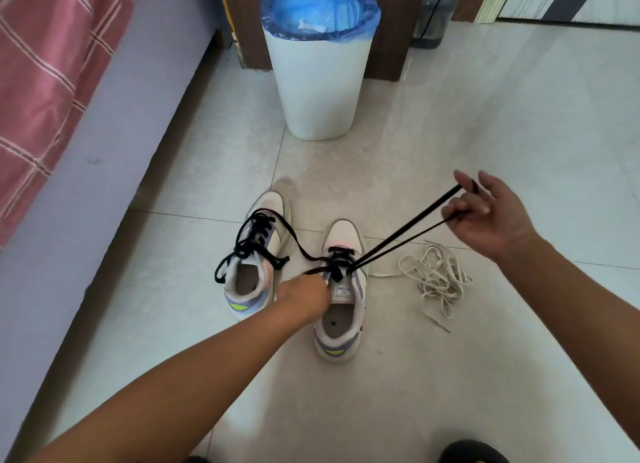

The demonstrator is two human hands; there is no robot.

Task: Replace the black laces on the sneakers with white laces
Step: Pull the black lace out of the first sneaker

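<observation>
Black lace (408,225) being unthreaded from right sneaker (341,299): right hand (485,213) pinches taut loop, left hand (306,294) clenched at tongue, steadying. Next: free lower eyelets; white laces (434,277) untouched.

two sneakers (256,254), two hands (485,213), one bin (320,91)

You are in a home, most likely a bedroom: a bed with a pink checked cover (45,81) runs along your left, glossy pale floor tiles (485,116) spread below, and a white waste bin (320,91) lined with a blue bag (320,8) stands against wooden furniture (242,22).
</observation>
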